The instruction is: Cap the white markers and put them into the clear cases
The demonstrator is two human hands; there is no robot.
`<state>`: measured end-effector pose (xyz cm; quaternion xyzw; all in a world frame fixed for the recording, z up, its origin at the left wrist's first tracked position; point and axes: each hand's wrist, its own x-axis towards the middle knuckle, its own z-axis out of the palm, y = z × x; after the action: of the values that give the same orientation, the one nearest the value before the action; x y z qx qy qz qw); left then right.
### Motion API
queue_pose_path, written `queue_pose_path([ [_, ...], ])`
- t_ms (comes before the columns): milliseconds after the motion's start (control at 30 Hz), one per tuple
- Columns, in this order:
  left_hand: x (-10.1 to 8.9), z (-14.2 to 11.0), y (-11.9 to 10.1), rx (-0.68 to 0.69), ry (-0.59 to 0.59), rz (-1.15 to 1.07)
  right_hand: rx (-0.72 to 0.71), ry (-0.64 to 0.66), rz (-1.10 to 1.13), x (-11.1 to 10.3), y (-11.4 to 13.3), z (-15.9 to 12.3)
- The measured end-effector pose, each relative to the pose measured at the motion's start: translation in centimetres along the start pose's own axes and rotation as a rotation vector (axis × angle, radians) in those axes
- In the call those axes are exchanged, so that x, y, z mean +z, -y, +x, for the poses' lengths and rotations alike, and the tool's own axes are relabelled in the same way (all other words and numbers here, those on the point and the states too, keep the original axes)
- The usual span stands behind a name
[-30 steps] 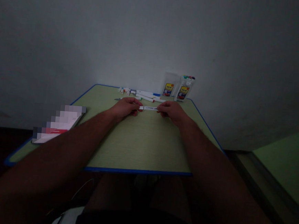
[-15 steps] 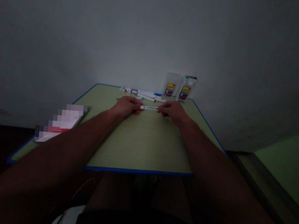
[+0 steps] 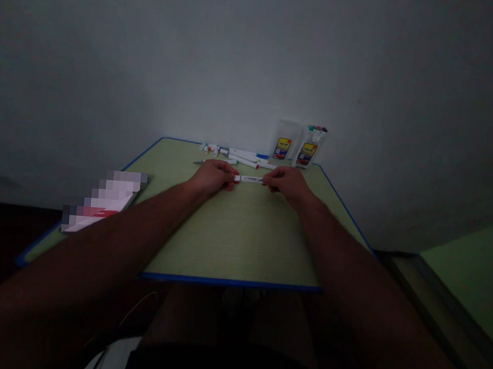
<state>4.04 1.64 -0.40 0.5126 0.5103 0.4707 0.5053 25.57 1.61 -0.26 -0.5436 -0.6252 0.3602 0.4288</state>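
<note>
A white marker (image 3: 251, 180) with dark print along its barrel lies level between my two hands, above the middle of the table. Its left end is pinched by my left hand (image 3: 216, 175). My right hand (image 3: 288, 182) grips the right end, and the fingers hide that tip. Just beyond the hands lie several white markers (image 3: 243, 160), with red, blue and green ends showing. Small loose caps (image 3: 205, 149) are scattered to their left. A thin pointed tip (image 3: 197, 162) sticks out behind my left hand.
Two clear plastic cases stand at the back right by the wall: a see-through case (image 3: 283, 142) and a case holding markers (image 3: 308, 148). A tablet-like slab with a lit, blurred screen (image 3: 113, 197) rests on the left of the green table (image 3: 233, 246), which has a blue edge.
Both hands keep their hold on the marker. The whole scene has shifted slightly to the right in view; otherwise little differs.
</note>
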Motion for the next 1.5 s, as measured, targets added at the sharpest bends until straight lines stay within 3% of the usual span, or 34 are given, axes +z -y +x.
queue_pose_path([
  [433,-0.6,0.4,0.3,-0.014,0.074,-0.090,0.063,0.067,0.271,-0.5,0.2,0.0],
  [967,-1.1,0.5,0.7,0.066,0.138,-0.088,0.023,-0.030,0.201,-0.8,-0.5,0.7],
  [1167,-1.0,0.2,0.4,0.071,0.112,-0.066,0.019,-0.031,0.205,-0.7,-0.8,0.8],
  [1500,-0.2,0.2,0.5,0.150,-0.030,0.027,0.028,-0.089,0.178,0.0,-0.2,0.4],
])
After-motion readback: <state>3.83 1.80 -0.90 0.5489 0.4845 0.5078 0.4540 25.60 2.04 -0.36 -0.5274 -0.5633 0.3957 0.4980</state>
